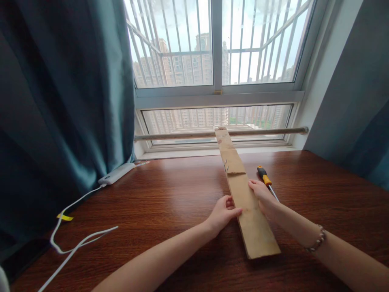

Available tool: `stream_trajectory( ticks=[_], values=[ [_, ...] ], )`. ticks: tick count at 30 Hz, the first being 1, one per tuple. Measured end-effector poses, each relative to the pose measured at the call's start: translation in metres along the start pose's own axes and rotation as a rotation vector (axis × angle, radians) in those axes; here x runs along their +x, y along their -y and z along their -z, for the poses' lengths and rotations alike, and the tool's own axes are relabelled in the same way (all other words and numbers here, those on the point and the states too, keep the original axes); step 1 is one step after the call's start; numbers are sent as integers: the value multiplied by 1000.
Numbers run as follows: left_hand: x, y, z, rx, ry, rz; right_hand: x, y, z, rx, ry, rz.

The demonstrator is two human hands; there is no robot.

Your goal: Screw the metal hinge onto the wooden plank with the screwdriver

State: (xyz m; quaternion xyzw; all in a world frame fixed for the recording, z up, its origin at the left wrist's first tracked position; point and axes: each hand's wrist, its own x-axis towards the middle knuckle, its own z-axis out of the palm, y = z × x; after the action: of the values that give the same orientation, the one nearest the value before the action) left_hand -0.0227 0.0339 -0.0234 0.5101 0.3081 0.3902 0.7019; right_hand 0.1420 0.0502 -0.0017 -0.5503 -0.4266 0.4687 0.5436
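Long board [249,207]: tan, with small dark curved marks [226,166] near its left side, by the overlap; whether they are print or metal cannot be told.
White power strip [117,174]: lies by the far left corner of the table [170,190]; any lettering on it is too small to read.
Yellow tag [65,217]: near the white cable [60,215] at the table's left side, its face unreadable.
Shorter piece [231,156]: overlaps the far part of the long board and reaches past the table's far edge, where its end crosses the view of the rail [267,132]; contact there cannot be told.
Screwdriver [264,176]: black-and-yellow handle toward the far edge, right of the long board; the right forearm hides its tip.
Left hand [223,213]: partly closed on the long board's left edge, thumb on the top face, other fingers curled at the side and partly hidden.
Right hand [263,196]: partly closed at the right edge, a little farther up, thumb on top, remaining fingers mostly out of sight.
Near end: the long board extends past both hands toward the table's near edge, between the forearms.
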Motion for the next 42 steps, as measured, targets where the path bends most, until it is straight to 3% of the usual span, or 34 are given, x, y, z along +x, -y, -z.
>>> stream_trajectory(
  ticks=[2, 4, 7, 9, 13, 19, 22, 24, 27, 30, 33, 36, 38, 40, 42],
  values=[
    [3, -4, 0, 32, -65, 17, 2, 4, 1, 5, -38, -47],
    [10, -15, 0, 109, -200, -29, 5, 12, 1, -5, -51, -48],
    [25, -38, 0, 315, -363, -289, 10, 25, -2, -35, 18, -5],
    [37, -53, 0, 406, -318, -424, 13, 31, -5, -59, 57, 19],
    [57, -68, 1, 394, -200, -420, 13, 39, -9, -78, 63, 84],
    [73, -74, -4, 160, -447, -316, 4, 55, -22, -57, 13, 282],
    [81, -76, -3, 34, -469, -249, -1, 60, -37, -119, -39, 360],
    [85, -73, 1, -61, -413, -248, -2, 62, -48, -171, 11, 413],
    [87, -67, 7, -199, -298, -307, 2, 66, -55, -236, 204, 475],
    [83, -65, 7, -319, -266, -316, 19, 75, -38, -309, 259, 554],
    [82, -65, 5, -421, -363, -253, 42, 83, 0, -612, 84, 562],
    [86, -64, 8, -510, -467, -192, 60, 78, 41, -1159, -150, 294],
    [89, -62, 12, -546, -513, -141, 67, 67, 61, -1393, -213, 54],
    [91, -61, 16, -562, -543, -99, 72, 53, 73, -1445, -185, -90],
    [93, -61, 19, -577, -551, -76, 77, 39, 79, -1416, -155, -128]
  ],
)
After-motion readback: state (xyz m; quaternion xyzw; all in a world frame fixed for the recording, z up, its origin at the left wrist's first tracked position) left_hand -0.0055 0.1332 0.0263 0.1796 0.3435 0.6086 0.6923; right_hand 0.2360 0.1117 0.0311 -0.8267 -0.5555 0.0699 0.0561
